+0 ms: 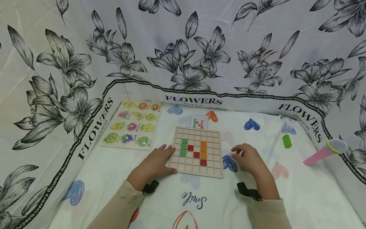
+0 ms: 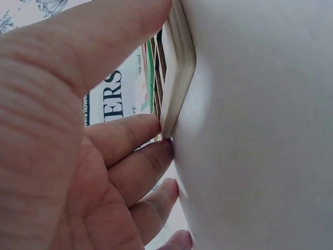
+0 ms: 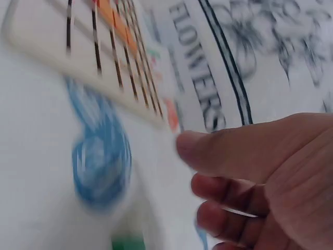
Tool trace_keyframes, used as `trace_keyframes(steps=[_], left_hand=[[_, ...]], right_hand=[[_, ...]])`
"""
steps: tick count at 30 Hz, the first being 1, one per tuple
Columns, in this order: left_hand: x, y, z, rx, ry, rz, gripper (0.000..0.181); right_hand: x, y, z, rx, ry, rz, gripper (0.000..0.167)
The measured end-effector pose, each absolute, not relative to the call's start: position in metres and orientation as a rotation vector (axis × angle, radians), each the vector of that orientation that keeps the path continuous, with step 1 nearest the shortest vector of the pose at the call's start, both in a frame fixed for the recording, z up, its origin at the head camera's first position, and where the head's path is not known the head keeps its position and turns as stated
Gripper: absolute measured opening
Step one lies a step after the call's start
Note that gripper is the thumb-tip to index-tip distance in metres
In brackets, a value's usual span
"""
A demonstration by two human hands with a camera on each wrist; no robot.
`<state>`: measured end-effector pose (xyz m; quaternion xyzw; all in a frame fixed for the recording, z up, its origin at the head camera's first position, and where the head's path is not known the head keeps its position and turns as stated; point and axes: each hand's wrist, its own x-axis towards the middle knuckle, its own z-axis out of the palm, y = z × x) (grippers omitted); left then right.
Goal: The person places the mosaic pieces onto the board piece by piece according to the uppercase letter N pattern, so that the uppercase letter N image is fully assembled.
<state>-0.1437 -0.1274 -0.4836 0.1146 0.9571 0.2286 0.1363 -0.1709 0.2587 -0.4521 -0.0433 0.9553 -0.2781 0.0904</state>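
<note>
A wooden grid board (image 1: 188,167) lies on the table with green squares (image 1: 184,147), orange squares (image 1: 203,149) and red squares (image 1: 196,155) in some of its cells. My left hand (image 1: 154,162) rests at the board's left side, thumb and fingers spread along the edge; the left wrist view shows the fingertips touching the board's rim (image 2: 179,73). To the right of the board, my right hand (image 1: 250,159) is held apart from it with loosely bent fingers. In the right wrist view nothing sits between its thumb (image 3: 208,151) and fingers.
Behind the board lies a small card (image 1: 199,117) with a coloured grid pattern. A fruit puzzle board (image 1: 137,147) is at the left. On the right are a green block (image 1: 287,141) and a pink toy microphone (image 1: 320,156). A blurred green patch (image 3: 127,243) shows low in the right wrist view.
</note>
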Motion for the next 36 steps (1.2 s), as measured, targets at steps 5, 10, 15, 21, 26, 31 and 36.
trace_keyframes(steps=[5,10,15,21,26,31,36], left_hand=[[-0.143,-0.126,-0.481,0.329,2.763,0.672,0.097],[-0.142,-0.127,-0.48,0.329,2.764,0.681,0.097],[-0.142,-0.128,-0.481,0.326,2.764,0.686,0.096],[-0.143,-0.127,-0.482,0.326,2.768,0.689,0.096],[-0.143,-0.127,-0.481,0.324,2.768,0.684,0.097],[-0.145,-0.128,-0.482,0.321,2.759,0.687,0.097],[-0.146,-0.129,-0.484,0.332,2.758,0.67,0.097]], right_hand=[[-0.149,0.299,-0.461,-0.049,2.761,-0.763,0.032],[-0.137,0.309,-0.47,-0.036,2.762,-0.806,0.029],[-0.136,0.309,-0.474,-0.034,2.794,-0.843,0.024],[-0.137,0.303,-0.473,0.04,2.879,-0.914,0.016],[-0.145,0.262,-0.464,-0.052,2.912,-1.075,0.01],[-0.155,0.203,-0.455,-0.212,2.816,-1.192,0.007],[-0.164,0.145,-0.457,-0.395,2.766,-1.18,0.007]])
